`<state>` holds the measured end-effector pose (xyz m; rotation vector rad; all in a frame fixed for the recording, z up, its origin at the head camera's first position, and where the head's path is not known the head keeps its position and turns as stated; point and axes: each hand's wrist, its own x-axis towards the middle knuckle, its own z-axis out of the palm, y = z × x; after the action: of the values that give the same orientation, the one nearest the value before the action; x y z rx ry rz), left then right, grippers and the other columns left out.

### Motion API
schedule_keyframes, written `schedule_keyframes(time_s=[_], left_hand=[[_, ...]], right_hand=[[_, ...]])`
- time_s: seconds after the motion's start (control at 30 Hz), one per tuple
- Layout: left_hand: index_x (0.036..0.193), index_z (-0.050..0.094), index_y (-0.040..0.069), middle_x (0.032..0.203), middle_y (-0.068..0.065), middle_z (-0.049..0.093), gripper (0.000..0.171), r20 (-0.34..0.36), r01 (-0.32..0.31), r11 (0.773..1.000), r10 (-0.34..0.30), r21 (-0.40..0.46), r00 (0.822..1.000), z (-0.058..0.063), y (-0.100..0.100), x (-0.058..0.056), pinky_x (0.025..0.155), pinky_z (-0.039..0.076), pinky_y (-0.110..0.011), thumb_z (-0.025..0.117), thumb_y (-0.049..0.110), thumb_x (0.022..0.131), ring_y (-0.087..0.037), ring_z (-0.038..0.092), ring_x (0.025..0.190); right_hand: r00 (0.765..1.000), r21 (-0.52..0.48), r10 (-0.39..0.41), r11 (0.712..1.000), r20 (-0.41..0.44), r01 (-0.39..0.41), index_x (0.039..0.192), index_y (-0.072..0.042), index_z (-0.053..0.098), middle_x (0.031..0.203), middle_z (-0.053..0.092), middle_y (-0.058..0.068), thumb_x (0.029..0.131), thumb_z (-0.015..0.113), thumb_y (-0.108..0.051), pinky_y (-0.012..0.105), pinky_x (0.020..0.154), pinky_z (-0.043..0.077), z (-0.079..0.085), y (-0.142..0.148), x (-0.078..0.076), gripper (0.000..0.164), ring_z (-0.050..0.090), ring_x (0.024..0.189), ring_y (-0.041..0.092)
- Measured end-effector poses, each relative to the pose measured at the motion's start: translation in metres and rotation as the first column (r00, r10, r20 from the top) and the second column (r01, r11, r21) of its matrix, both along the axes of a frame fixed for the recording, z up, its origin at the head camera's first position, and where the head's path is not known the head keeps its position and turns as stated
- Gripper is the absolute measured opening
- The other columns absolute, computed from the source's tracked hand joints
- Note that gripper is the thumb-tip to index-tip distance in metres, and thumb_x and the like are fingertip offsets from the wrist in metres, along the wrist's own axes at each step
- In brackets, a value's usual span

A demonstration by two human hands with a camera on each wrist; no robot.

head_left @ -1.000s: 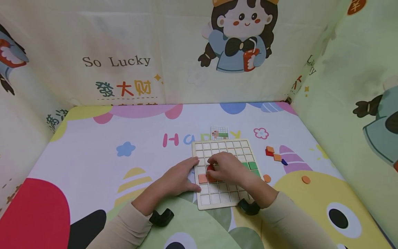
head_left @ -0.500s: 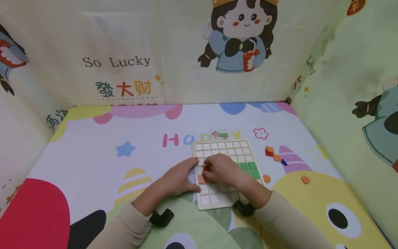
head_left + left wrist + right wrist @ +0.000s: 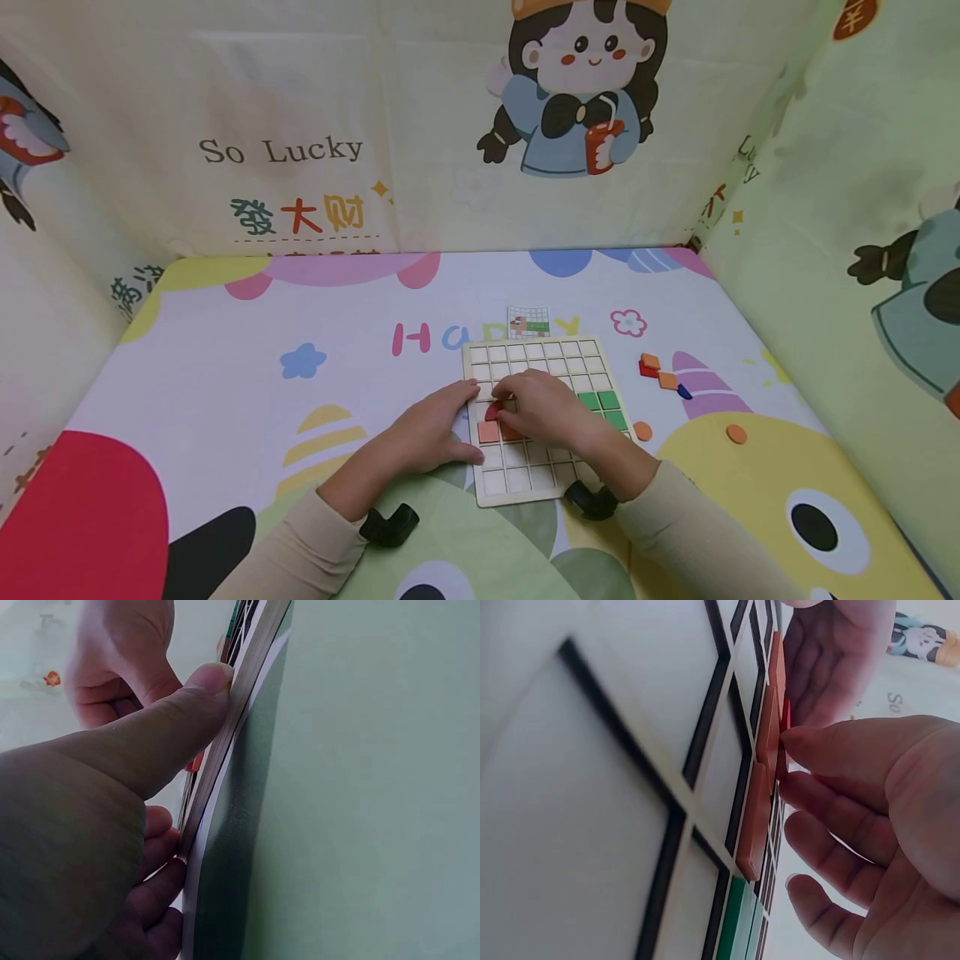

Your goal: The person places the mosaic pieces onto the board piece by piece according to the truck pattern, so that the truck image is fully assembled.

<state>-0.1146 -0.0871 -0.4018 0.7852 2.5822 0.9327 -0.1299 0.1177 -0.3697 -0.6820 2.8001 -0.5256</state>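
Observation:
A wooden grid board (image 3: 531, 477) lies on the printed tablecloth. My left hand (image 3: 427, 427) rests along its left edge, thumb and fingers spread apart; the left wrist view shows the thumb (image 3: 202, 697) pressed to the edge. Over the left-middle cells, my right hand (image 3: 551, 408) pinches a small red tile (image 3: 492, 410) with a rounded edge. In the right wrist view this red tile (image 3: 785, 720) stands between thumb and index finger, right at the orange-brown tiles (image 3: 755, 821). A salmon square tile (image 3: 488, 432) sits in a left cell. Green tiles (image 3: 609, 400) fill cells at the right, partly hidden by my right hand.
A small pattern card (image 3: 528, 321) lies just beyond the board's far edge. Right of the board are loose orange tiles (image 3: 667, 381), a red tile (image 3: 648, 369), a dark blue piece (image 3: 685, 391) and orange discs (image 3: 737, 434). A printed cloth wall (image 3: 427, 200) stands behind.
My right hand has shifted slightly left with the red tile, which now shows lower, just above the salmon tile. The left hand and the board have stayed in place.

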Motion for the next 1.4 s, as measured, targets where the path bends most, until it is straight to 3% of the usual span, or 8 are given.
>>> schedule_keyframes(time_s=[0.6,0.93,1.4], left_hand=[[0.146,0.042,0.007,0.144,-0.006,0.049,0.087,-0.011,0.006,1.000,-0.006,0.001,1.000,-0.002,0.000,-0.002,0.111,0.038,-0.041,0.087,0.038,0.078,-0.023,0.046,0.131],[0.154,0.033,0.002,0.155,-0.010,0.040,0.099,0.024,-0.023,1.000,0.023,-0.013,0.999,-0.002,0.001,-0.001,0.113,0.034,-0.043,0.086,0.038,0.078,-0.027,0.037,0.141],[0.154,0.033,0.004,0.154,-0.009,0.040,0.100,0.042,-0.027,1.000,0.027,-0.008,0.999,-0.001,0.001,0.000,0.113,0.035,-0.043,0.087,0.039,0.077,-0.026,0.038,0.140]], right_hand=[[1.000,0.000,-0.018,1.000,0.001,0.018,0.112,-0.006,0.074,0.101,0.074,0.003,0.091,0.075,-0.020,0.038,0.090,0.053,0.001,-0.009,0.001,0.025,0.066,0.099,0.022],[1.000,0.027,-0.001,1.000,-0.016,0.001,0.113,-0.007,0.074,0.104,0.074,0.003,0.091,0.074,-0.020,0.040,0.092,0.052,0.003,-0.011,0.002,0.025,0.065,0.103,0.024],[1.000,-0.001,-0.001,1.000,-0.022,0.001,0.110,-0.009,0.075,0.102,0.074,0.001,0.091,0.073,-0.017,0.039,0.089,0.053,0.002,-0.010,0.002,0.021,0.065,0.104,0.022]])
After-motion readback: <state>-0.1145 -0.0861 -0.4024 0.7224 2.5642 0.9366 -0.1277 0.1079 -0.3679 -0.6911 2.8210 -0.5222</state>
